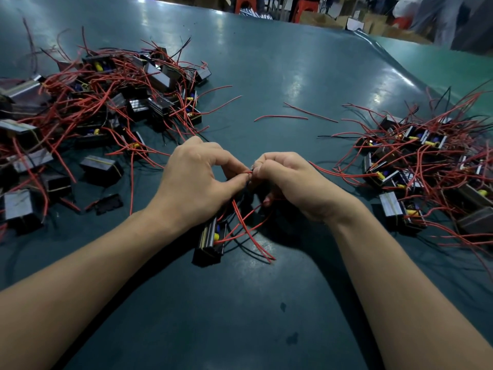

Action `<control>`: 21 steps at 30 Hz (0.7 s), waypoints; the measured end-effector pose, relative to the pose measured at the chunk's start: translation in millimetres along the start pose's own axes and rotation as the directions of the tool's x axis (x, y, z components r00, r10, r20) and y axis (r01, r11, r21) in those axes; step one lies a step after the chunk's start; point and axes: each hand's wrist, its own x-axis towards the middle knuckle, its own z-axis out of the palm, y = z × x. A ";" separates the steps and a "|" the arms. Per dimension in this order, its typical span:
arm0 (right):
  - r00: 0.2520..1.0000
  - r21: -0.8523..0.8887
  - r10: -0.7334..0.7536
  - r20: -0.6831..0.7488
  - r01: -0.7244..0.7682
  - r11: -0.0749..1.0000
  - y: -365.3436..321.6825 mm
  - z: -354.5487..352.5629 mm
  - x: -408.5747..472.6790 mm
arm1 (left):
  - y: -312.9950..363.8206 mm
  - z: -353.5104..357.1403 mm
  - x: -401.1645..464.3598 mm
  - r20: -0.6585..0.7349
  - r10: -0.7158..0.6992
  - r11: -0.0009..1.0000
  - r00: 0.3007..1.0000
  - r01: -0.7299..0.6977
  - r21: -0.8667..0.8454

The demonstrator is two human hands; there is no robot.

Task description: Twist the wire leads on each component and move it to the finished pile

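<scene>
Hands meet at centre: left hand and right hand both pinching red leads above component at six o'clock.

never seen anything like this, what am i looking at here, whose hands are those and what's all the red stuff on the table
There is one picture, taken by a camera worn on a person's head, looking down at their own bare arms. No machine is involved. The left hand and right hand meet in the middle and pinch the ends of thin red wire leads. Those leads run down to a small black component lying on the green table. A heap of the same components with red leads lies on the left, another on the right. Two loose red wires lie between the heaps.
</scene>
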 end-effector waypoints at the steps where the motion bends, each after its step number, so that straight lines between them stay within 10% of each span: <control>1: 1.000 0.052 0.006 -0.011 -0.006 0.999 -0.3 -0.7 0.5 | -0.3 1.1 -0.2 -0.003 -0.002 1.000 1.000 0.002 0.001; 5: 0.999 0.287 0.045 -0.013 -0.040 0.957 0.0 -5.9 1.5 | -6.8 -0.8 1.5 -0.036 -0.072 0.997 0.997 0.070 -0.037; 14: 1.000 0.174 -0.021 -0.002 0.021 0.985 7.3 -5.8 3.1 | -3.9 -3.7 -0.2 -0.040 -0.106 0.986 0.994 0.100 -0.137; 21: 0.993 0.219 -0.062 -0.104 0.084 0.972 8.4 3.1 5.0 | -1.4 -2.5 -1.8 -0.152 0.210 0.976 0.966 -0.196 0.100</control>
